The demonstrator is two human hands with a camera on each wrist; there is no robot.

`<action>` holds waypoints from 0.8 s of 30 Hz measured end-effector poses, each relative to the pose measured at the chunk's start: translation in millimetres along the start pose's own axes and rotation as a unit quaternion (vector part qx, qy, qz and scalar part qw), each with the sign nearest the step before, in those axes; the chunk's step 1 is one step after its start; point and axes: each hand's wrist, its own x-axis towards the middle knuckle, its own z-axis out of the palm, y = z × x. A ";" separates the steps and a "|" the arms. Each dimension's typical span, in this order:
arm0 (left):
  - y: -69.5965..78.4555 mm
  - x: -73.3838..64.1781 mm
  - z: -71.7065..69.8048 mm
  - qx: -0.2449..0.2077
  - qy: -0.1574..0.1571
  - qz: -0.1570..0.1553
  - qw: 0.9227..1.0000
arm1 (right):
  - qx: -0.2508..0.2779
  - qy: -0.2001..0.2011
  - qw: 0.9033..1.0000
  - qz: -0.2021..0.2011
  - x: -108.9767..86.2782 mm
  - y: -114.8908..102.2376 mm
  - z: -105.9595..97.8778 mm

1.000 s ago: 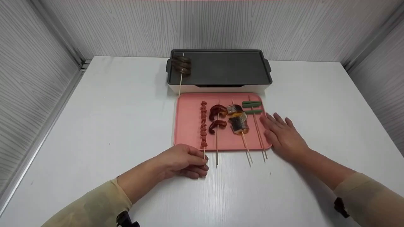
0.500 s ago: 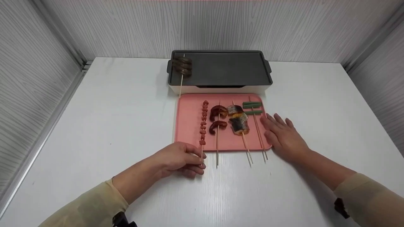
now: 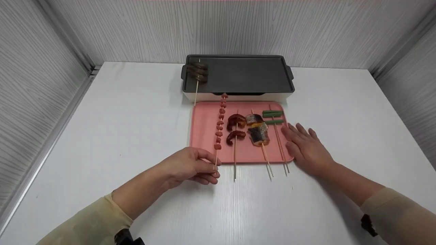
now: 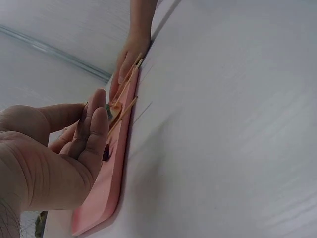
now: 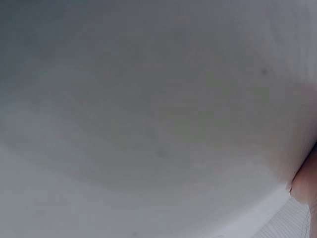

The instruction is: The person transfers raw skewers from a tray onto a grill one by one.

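Note:
My left hand (image 3: 190, 166) pinches the bare stick end of a skewer of small red meat pieces (image 3: 220, 123) between thumb and fingers. The skewer is raised and tilted, its far tip in front of the grill. In the left wrist view, the thumb and fingertips of the left hand (image 4: 54, 158) meet on the stick, mostly hidden. My right hand (image 3: 308, 149) lies flat with spread fingers at the right edge of the pink tray (image 3: 204, 136). On that tray lie a skewer of curled dark-red tentacle pieces (image 3: 236, 120), silvery fish skewers (image 3: 259, 134) and green vegetable sticks (image 3: 273, 114).
Behind the tray stands a white grill with a dark flat plate (image 3: 245, 75). A skewer of coiled brown food (image 3: 197, 73) lies at the plate's left end, its stick overhanging the front. Pale wood-patterned walls (image 3: 238, 30) enclose the white table (image 3: 146, 102) at back and sides.
My left hand has lifted the red meat skewer off the tray and moved it forward and slightly left, its tip rising toward the grill. The right hand has stayed in place.

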 end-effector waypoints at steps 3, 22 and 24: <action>8.9 -0.6 -1.7 0.004 0.007 0.006 1.000 | -0.002 -0.003 1.000 0.005 -0.2 -0.8 0.0; 78.3 55.9 -27.2 -0.046 0.090 0.022 0.995 | 0.005 -0.002 1.000 0.007 1.0 2.7 1.0; 82.0 63.8 -29.5 -0.051 0.100 0.017 0.994 | 0.005 -0.005 1.000 0.006 1.1 2.6 1.0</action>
